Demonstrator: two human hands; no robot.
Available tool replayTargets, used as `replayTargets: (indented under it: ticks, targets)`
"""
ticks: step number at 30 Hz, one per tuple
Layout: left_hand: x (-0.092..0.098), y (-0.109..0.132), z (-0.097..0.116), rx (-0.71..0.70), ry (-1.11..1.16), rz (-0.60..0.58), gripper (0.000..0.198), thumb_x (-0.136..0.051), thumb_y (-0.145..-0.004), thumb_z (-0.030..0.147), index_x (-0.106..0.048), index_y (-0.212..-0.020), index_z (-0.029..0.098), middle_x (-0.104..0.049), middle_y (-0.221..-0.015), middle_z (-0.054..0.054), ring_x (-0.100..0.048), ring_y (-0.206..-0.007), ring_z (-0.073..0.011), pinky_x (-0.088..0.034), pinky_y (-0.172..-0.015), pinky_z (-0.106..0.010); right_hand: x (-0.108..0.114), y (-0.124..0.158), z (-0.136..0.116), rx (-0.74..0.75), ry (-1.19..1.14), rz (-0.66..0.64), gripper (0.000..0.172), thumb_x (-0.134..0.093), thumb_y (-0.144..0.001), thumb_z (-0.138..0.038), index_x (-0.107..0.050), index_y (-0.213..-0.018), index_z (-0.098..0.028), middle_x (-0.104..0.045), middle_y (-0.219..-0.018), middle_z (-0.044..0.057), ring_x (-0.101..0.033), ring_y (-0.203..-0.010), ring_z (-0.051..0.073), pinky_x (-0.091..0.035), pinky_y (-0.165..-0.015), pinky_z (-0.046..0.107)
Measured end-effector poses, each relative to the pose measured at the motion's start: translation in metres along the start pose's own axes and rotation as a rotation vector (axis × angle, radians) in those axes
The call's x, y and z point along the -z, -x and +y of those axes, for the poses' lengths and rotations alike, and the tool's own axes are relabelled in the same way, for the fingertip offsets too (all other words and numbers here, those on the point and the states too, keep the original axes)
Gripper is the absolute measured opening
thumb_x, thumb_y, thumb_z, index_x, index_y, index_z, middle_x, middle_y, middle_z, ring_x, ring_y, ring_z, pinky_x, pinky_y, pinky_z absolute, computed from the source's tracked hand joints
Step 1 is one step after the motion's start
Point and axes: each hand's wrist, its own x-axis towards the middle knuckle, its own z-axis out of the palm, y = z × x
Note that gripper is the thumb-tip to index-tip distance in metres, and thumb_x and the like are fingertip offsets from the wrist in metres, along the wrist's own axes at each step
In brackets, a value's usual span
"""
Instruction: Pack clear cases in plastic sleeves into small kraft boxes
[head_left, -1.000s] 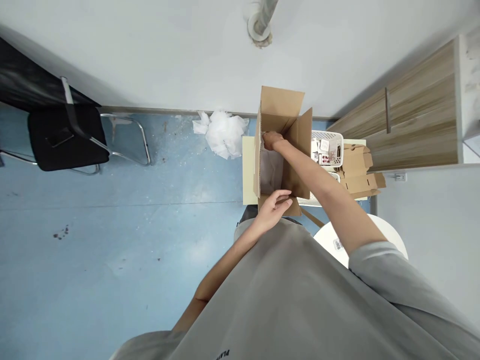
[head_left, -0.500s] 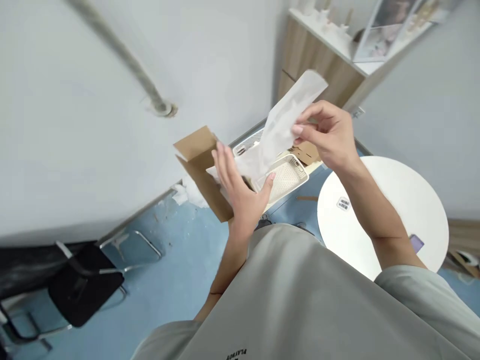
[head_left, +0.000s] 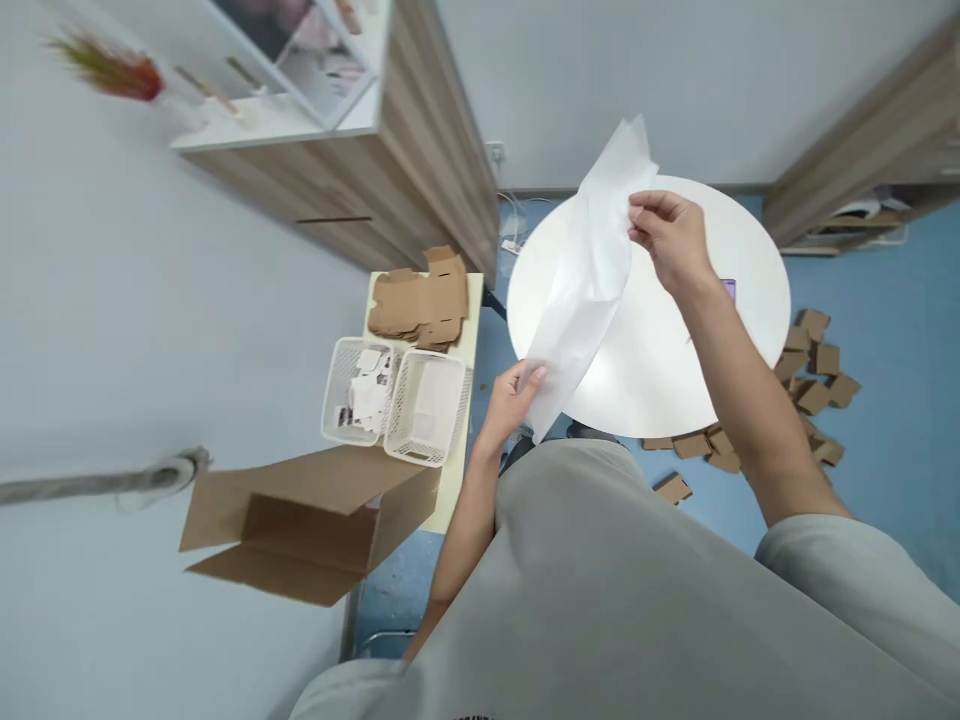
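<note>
A long white translucent sheet (head_left: pixel 592 265), thin like tissue or a flat bag, stretches between my two hands over the round white table (head_left: pixel 660 370). My left hand (head_left: pixel 514 400) is closed on its lower end, thumb on top. Higher up, my right hand (head_left: pixel 671 230) pinches the sheet's right edge between thumb and fingers. The sheet is lightly creased, and its top corner points up and away from me. On the table, a small purple item (head_left: pixel 728 288) shows partly behind my right forearm.
At left, an open cardboard box (head_left: pixel 307 535) stands near a narrow pale table (head_left: pixel 448 495). That table bears two white baskets (head_left: pixel 427 455) and flattened brown cartons (head_left: pixel 424 305). Several small brown boxes (head_left: pixel 814 395) lie on the blue floor. Wooden cabinets (head_left: pixel 427 150) stand behind.
My view has swung right, from the cardboard box to the round table. The sheet has come away from the box, and my left hand has closed on its lower end.
</note>
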Motion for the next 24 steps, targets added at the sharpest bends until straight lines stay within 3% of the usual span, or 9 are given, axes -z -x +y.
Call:
replayTargets:
  ticks: [3,6,11,14,16,18,20,23,24]
  targets:
    - [-0.052,-0.03,-0.03,0.145,0.1,-0.019,0.057,-0.082,-0.093,0.074,-0.086,-0.111,0.019,-0.088,-0.117,-0.011,-0.081,-0.115,-0.0299,-0.063,-0.105,-0.041,0.052,-0.021,0.077,-0.139,0.04,0.116,0.013,-0.083,-0.096,-0.027,-0.077,-0.107,-0.023,-0.075,-0.102,0.001,-0.075,-0.093,0.015,-0.071,-0.095,0.039]
    - [-0.096,-0.058,-0.058,0.319,0.217,0.006,0.049,-0.089,-0.091,0.063,-0.085,-0.109,0.018,-0.087,-0.125,-0.014,-0.081,-0.118,-0.0307,-0.062,-0.114,-0.046,0.079,-0.035,0.14,-0.259,0.079,0.141,0.018,-0.08,-0.096,-0.028,-0.077,-0.113,-0.022,-0.078,-0.113,0.005,-0.076,-0.104,0.018,-0.069,-0.104,0.043]
    - [-0.157,-0.105,-0.102,0.546,0.345,0.15,0.029,-0.091,-0.093,0.04,-0.081,-0.106,0.015,-0.086,-0.126,-0.017,-0.083,-0.118,-0.0302,-0.062,-0.118,-0.052,0.081,-0.043,0.211,-0.323,0.237,0.084,0.058,-0.084,-0.095,-0.054,-0.07,-0.142,-0.024,-0.067,-0.159,0.014,-0.062,-0.151,0.031,-0.051,-0.131,0.057]
    - [-0.181,-0.128,-0.126,0.579,0.337,0.247,0.02,-0.086,-0.096,0.034,-0.078,-0.098,0.016,-0.087,-0.121,-0.015,-0.081,-0.125,-0.0293,-0.062,-0.119,-0.05,0.077,-0.017,0.236,-0.328,0.415,0.057,0.093,-0.085,-0.089,-0.075,-0.058,-0.161,-0.023,-0.047,-0.178,0.019,-0.037,-0.172,0.04,-0.034,-0.141,0.066]
    - [-0.189,-0.139,-0.141,0.604,0.329,0.29,0.018,-0.084,-0.096,0.033,-0.075,-0.094,0.017,-0.086,-0.117,-0.014,-0.081,-0.123,-0.0282,-0.063,-0.118,-0.049,0.076,0.014,0.245,-0.372,0.525,0.054,0.104,-0.082,-0.089,-0.078,-0.048,-0.168,-0.02,-0.04,-0.181,0.024,-0.03,-0.174,0.043,-0.031,-0.14,0.071]
    - [-0.191,-0.146,-0.155,0.653,0.325,0.331,0.017,-0.082,-0.096,0.032,-0.072,-0.092,0.018,-0.086,-0.11,-0.012,-0.082,-0.117,-0.027,-0.064,-0.115,-0.047,0.077,0.05,0.25,-0.455,0.607,0.105,0.093,-0.078,-0.095,-0.068,-0.046,-0.168,-0.019,-0.046,-0.176,0.026,-0.039,-0.168,0.043,-0.039,-0.136,0.07]
    - [-0.187,-0.149,-0.167,0.712,0.301,0.356,0.015,-0.08,-0.094,0.03,-0.071,-0.09,0.019,-0.084,-0.103,-0.01,-0.083,-0.108,-0.0254,-0.064,-0.111,-0.046,0.079,0.081,0.25,-0.579,0.652,0.161,0.065,-0.071,-0.101,-0.053,-0.056,-0.155,-0.02,-0.064,-0.155,0.023,-0.059,-0.149,0.039,-0.05,-0.127,0.064]
    - [-0.177,-0.146,-0.182,0.753,0.202,0.308,0.012,-0.077,-0.092,0.03,-0.073,-0.089,0.019,-0.082,-0.096,-0.007,-0.08,-0.095,-0.0226,-0.065,-0.102,-0.041,0.081,0.109,0.25,-0.709,0.689,0.136,0.017,-0.06,-0.106,-0.037,-0.068,-0.11,-0.024,-0.075,-0.108,0.01,-0.071,-0.106,0.03,-0.058,-0.109,0.052]
    - [-0.173,-0.144,-0.186,0.753,0.154,0.281,0.012,-0.077,-0.092,0.031,-0.073,-0.089,0.02,-0.082,-0.094,-0.006,-0.079,-0.092,-0.022,-0.065,-0.098,-0.04,0.082,0.113,0.25,-0.716,0.694,0.124,0.015,-0.058,-0.106,-0.036,-0.064,-0.097,-0.025,-0.073,-0.097,0.007,-0.069,-0.096,0.028,-0.058,-0.103,0.048]
